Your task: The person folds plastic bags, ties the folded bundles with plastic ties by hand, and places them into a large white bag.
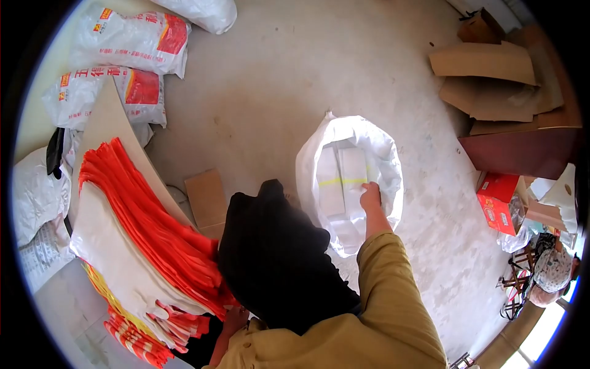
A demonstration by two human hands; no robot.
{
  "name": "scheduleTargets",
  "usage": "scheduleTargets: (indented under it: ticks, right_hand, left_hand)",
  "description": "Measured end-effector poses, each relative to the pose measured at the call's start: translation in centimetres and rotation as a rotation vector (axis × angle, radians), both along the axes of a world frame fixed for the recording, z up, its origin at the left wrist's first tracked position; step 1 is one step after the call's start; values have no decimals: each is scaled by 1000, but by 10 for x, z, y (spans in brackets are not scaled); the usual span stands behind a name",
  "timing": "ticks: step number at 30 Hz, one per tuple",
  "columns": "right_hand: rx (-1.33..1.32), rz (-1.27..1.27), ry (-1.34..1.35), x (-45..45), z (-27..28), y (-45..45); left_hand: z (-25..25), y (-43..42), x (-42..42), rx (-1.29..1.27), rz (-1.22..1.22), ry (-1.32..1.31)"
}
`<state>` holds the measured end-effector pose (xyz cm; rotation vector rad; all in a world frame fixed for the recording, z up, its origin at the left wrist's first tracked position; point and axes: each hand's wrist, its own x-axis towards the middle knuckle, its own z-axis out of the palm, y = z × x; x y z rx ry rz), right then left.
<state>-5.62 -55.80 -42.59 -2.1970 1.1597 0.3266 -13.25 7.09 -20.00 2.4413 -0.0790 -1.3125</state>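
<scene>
"White plastic sack (307,178): where did it stand relative to the hands?"

"On the grey concrete floor (258,92), mouth open upward, its wall surrounding the bare right hand (371,198). Pale flat-sided bundles (332,195) lay inside, side by side, crossed by a narrow yellow-green band (335,181)."

"State of the right hand?"

"Fingers extended over the bundle nearer to it, by the band. Whether they gripped or only touched, I could not tell."

"And the left?"

"Well apart from the right. The bare left hand (236,318) was at the near end of a long stack of bright orange-red cloth (147,197). Fingers partly hidden; closure could not be told."

"Surroundings of the left hand?"

"White cloth (117,224) lay alongside the orange-red stack, with red-and-white striped cloth (138,338) beyond it. Black fabric (270,246) lay between the left hand and the sack."

"Beyond the right hand?"

"Opened brown cardboard (488,67) off to its right, farther from the wearer; below that, a red printed box (496,203). Another person (552,270) was near the right edge of the view, well apart from both hands."
</scene>
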Motion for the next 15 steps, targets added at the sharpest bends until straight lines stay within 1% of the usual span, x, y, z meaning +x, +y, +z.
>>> scheduleTargets:
  ticks: [1,3,5,7,10,11,13,14,15]
  right_hand:
    - [-61,67,43,2,5,3]
    - [-133,55,-26,1,-3,11]
    - [-160,74,-13,0,1,21]
    - [-145,125,77,4,20,30]
    - [-21,57,-23,-13,-2,39]
    - [-33,41,-63,-18,-10,43]
    - [-58,7,-143,-25,-24,48]
    - [-55,63,-108,-27,-31,47]
    - [-52,120,-73,-26,-28,46]
  left_hand:
    - [-2,3,-1,-6,-15,7]
    - [-12,7,-3,28,-6,50]
    - [-28,16,-14,112,45,126]
    - [-29,15,-15,121,99,143]
    - [-26,13,-13,92,123,132]
    - [-25,12,-13,74,121,123]
    - [-33,20,-18,120,47,137]
    - [-36,24,-21,144,9,143]
    - [-36,24,-20,167,26,183]
